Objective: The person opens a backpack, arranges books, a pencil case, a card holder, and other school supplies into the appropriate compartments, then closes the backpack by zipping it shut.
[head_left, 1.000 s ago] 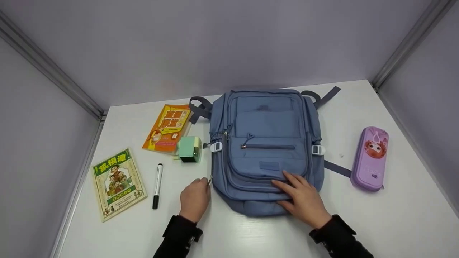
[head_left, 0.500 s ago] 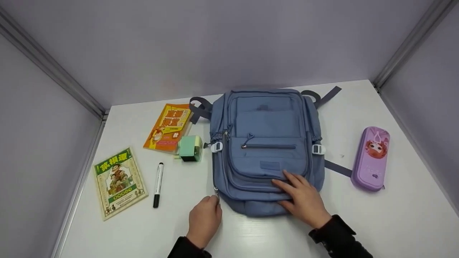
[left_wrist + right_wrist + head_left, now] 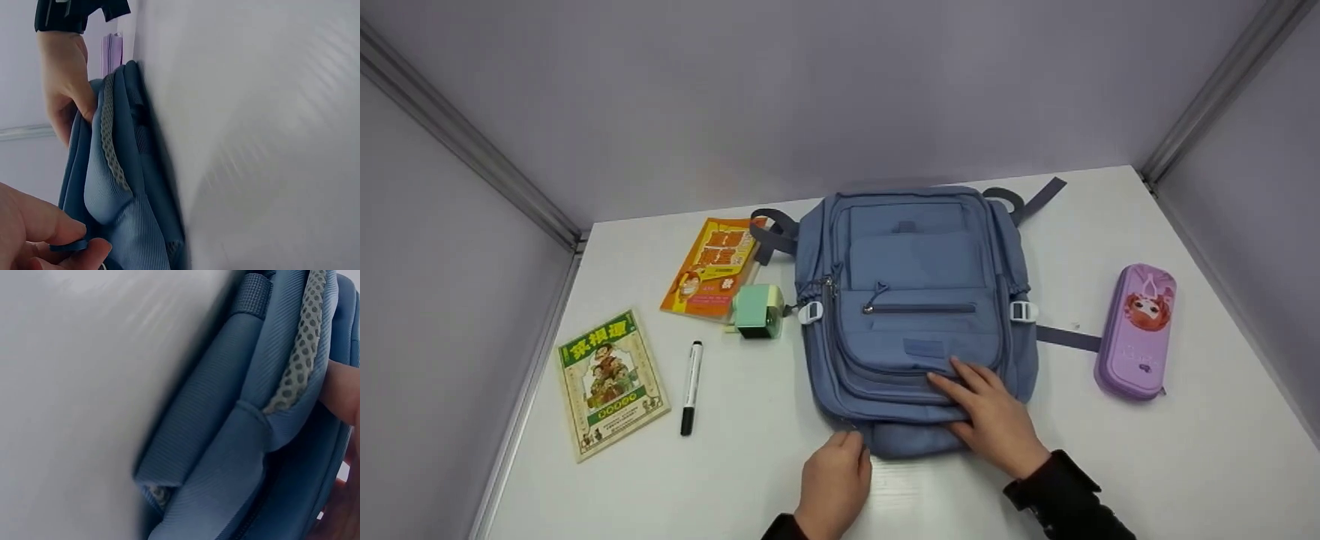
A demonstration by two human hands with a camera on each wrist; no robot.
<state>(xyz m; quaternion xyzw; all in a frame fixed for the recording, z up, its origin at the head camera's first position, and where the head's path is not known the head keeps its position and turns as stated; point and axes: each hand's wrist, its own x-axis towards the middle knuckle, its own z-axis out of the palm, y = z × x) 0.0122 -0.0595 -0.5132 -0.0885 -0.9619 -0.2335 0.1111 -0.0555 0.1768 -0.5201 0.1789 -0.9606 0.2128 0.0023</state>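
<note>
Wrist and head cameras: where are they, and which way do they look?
Head: on the person's head, looking forward and down at the bag; left grip, right grip and sleeves show.
Left wrist: on that wrist, facing across the bag; both grips and one sleeve show.
Right wrist: on that wrist, facing the bag closely; right grip shows.
Both wrist views share the bag's grey mesh.

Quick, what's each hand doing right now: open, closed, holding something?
Left hand: closed, pinching a small blue tab at the backpack.
Right hand: closed, gripping the backpack's lower front.
</note>
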